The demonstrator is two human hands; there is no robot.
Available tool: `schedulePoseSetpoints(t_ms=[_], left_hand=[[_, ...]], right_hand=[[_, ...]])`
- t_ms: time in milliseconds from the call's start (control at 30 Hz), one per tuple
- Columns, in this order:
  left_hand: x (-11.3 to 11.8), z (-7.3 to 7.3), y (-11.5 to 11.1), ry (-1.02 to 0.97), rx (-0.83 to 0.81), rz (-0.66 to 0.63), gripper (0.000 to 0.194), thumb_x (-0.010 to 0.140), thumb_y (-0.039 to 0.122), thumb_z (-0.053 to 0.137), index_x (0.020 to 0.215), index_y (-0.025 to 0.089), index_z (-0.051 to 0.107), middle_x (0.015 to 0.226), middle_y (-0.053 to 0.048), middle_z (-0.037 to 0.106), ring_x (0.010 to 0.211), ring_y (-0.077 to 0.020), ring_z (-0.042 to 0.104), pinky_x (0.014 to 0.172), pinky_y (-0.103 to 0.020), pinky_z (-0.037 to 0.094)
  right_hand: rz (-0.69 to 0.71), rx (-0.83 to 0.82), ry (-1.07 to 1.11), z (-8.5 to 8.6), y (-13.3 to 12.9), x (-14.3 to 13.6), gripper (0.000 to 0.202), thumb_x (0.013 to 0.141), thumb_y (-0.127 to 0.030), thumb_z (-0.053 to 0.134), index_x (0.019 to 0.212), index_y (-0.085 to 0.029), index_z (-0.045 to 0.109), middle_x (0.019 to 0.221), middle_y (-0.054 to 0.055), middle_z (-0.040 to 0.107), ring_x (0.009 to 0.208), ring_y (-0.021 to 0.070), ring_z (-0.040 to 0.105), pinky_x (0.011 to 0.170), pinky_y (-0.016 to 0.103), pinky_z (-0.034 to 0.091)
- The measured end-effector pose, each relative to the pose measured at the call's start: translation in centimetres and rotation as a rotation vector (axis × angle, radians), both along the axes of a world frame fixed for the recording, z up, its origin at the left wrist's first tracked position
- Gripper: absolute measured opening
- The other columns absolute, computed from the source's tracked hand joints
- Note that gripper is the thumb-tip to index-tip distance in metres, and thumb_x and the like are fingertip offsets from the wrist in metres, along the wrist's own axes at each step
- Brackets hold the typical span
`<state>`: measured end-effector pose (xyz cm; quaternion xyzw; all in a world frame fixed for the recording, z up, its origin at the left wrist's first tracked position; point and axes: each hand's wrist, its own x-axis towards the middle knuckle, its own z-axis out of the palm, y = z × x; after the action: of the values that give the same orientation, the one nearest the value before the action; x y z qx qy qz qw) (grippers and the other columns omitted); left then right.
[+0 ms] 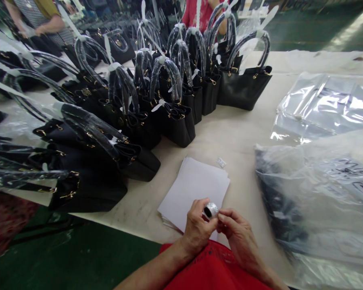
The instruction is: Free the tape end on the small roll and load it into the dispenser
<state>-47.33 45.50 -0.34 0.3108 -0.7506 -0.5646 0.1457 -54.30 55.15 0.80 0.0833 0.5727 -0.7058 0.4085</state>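
My left hand (199, 223) is closed round a small white roll of labels (211, 210), its dark core facing left. The fingertips of my right hand (237, 230) are pinched together at the roll's right edge; whether a label is peeled between them is too small to see. Below both hands lies a stack of white paper sheets (196, 181), its edges slightly uneven. Just beyond the stack's far right corner is a small clear packet (221, 162) on the table.
Several black handbags (243, 86) with plastic-wrapped handles and white tags crowd the left and back of the table (226, 129). Clear plastic bags (326, 104) lie at the right, beside a large plastic-wrapped bundle (317, 193). Two people stand across the table.
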Motion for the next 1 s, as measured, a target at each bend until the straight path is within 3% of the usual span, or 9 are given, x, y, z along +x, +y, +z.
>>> schedulePoseSetpoints(t_ms=[400,600,767,1000], left_hand=[[-0.2,-1.0,0.3,0.022,-0.093,0.03,0.037,0.066,0.014,0.061,0.103,0.013,0.058,0.092,-0.007,0.06,0.084,-0.0185,0.057,0.069,-0.03,0.051],[-0.7,-0.3,0.3,0.001,-0.015,0.027,0.032,0.068,0.019,0.061,0.1,0.014,0.057,0.088,-0.006,0.059,0.081,-0.0182,0.057,0.066,-0.029,0.05],[-0.9,0.2,0.0,-0.002,0.071,0.071,0.035,0.068,0.023,0.062,0.1,0.013,0.052,0.091,-0.007,0.057,0.078,-0.016,0.057,0.064,-0.027,0.05],[-0.3,-1.0,0.2,0.021,-0.093,0.086,0.038,0.07,0.025,0.061,0.103,0.014,0.046,0.093,-0.008,0.056,0.078,-0.0172,0.057,0.062,-0.028,0.05]], right_hand=[[-0.077,-0.072,-0.061,-0.7,-0.5,0.6,0.032,0.05,-0.038,0.084,0.066,-0.017,0.067,0.067,0.0,0.062,0.062,0.0123,0.053,0.057,0.023,0.044],[-0.11,-0.074,-0.045,-0.8,-0.8,0.2,0.032,0.05,-0.038,0.085,0.061,-0.017,0.064,0.064,-0.001,0.062,0.062,0.0119,0.054,0.06,0.024,0.045],[-0.008,-0.068,0.086,-1.1,-0.3,0.1,0.033,0.057,-0.039,0.08,0.079,-0.018,0.068,0.077,0.002,0.067,0.07,0.016,0.056,0.067,0.029,0.044],[0.048,-0.015,0.103,-1.4,-0.2,0.2,0.033,0.06,-0.042,0.076,0.082,-0.02,0.066,0.072,0.0,0.063,0.068,0.016,0.051,0.065,0.029,0.038]])
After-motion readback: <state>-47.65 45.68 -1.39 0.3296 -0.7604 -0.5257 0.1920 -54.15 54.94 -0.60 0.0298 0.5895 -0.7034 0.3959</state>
